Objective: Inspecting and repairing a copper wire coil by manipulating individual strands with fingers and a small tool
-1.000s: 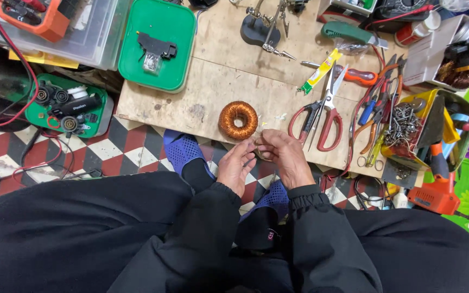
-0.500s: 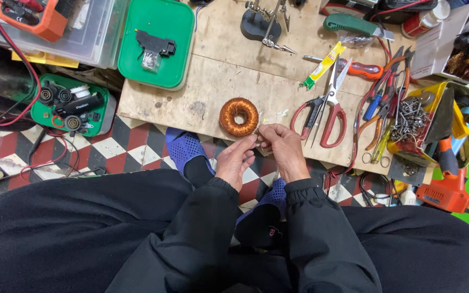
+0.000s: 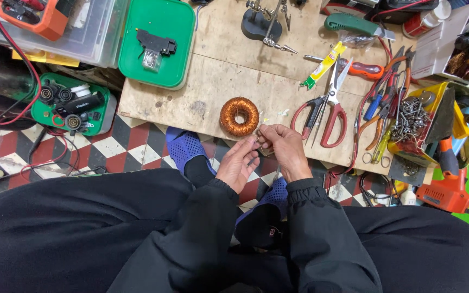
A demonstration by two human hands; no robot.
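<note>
Right hand [image 3: 284, 147] pinching thin wire [image 3: 267, 152], seemingly pointing toward copper coil [image 3: 239, 116]

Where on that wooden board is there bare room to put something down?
Bare wood lies left of the copper coil, below the green tray, and above the coil toward the clamp stand. Scissors, pliers and screw bin crowd the right.

I see a copper-orange coil [image 3: 239, 116] on a pale wood board [image 3: 191, 103]. At three o'clock from it lie red-handled scissors [image 3: 328, 111]. At eleven o'clock sits a green lid [image 3: 158, 42]. The floor [image 3: 126, 149] at seven o'clock is red, white and black checks. My sleeves [image 3: 321, 239] are black, my shoes [image 3: 184, 149] blue.
</note>
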